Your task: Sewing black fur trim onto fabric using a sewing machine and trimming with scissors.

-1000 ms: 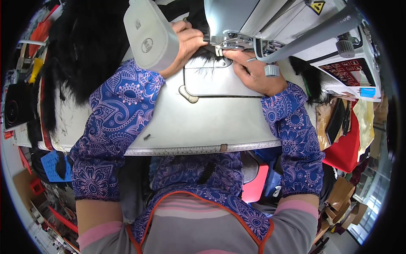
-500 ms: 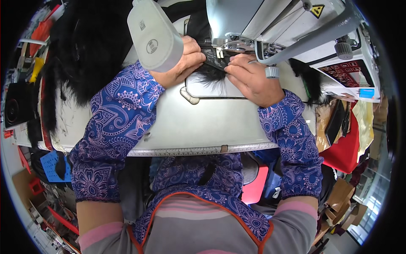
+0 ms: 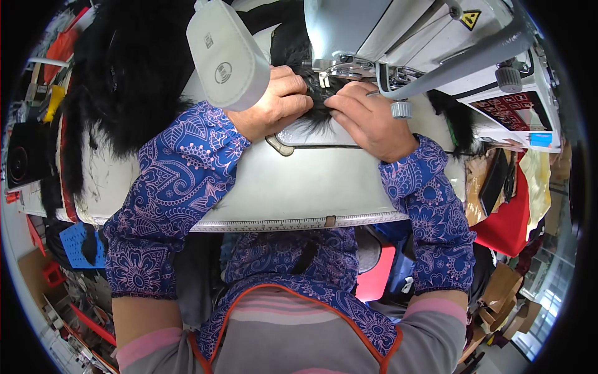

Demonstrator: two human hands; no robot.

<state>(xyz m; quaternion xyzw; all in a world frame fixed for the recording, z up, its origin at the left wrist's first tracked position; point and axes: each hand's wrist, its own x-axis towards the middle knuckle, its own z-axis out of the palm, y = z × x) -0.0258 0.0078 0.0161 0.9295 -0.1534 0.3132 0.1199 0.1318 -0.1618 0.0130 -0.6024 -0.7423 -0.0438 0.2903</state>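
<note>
The sewing machine [image 3: 398, 37] and, at left, the black fur pile [image 3: 131, 75] run past the far edge. A pale housing [image 3: 227, 59] hides part of the left hand [image 3: 277, 103]; the right hand [image 3: 372, 121] covers some of the fur piece [image 3: 319, 116].

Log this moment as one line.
left hand: touching black fur | right hand: touching same fur | sewing machine: beyond both hands | measuring tape: along near edge of white table

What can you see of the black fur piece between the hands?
The black fur piece looks soft and long-haired, with wispy strands fanning over the pale plate toward the person. It lies at the presser foot, touched by the left hand and right hand on either side. Its underside is hidden.
</note>
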